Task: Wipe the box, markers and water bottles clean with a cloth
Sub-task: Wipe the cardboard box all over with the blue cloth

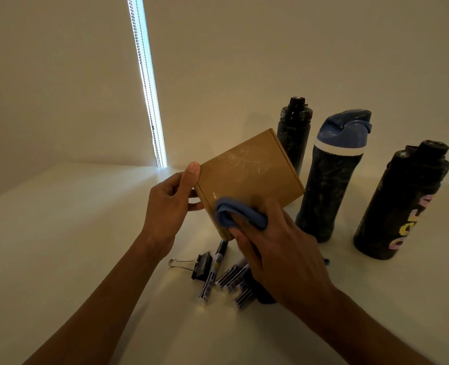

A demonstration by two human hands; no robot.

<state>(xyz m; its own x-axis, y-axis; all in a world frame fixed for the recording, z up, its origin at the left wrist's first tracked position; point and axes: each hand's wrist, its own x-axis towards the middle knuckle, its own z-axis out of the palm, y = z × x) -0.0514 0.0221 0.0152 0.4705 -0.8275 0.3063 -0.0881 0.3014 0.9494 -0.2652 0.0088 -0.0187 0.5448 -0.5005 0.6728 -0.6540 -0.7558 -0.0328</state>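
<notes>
- The right hand (276, 248) covers the near corner of the box (249, 175) and the upper ends of several markers (212, 270). Most of the blue cloth (233, 210) is bunched beneath its fingers.
- The fingers of the left hand (168, 209) vanish behind the box.
- The box masks the lower left side of the rear bottle (294, 133).
- Marker print is too small to read.
- Both forearms (107, 299) run off the bottom edge.

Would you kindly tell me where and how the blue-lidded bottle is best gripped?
Probably round the dark cylindrical body of the blue-lidded bottle, below its white band, coming from the near side. It stands upright, and its sculpted lid offers a poorer hold. The plain black bottle stands behind-left and the lettered black bottle to the right, so the side facing the person is open.
</notes>
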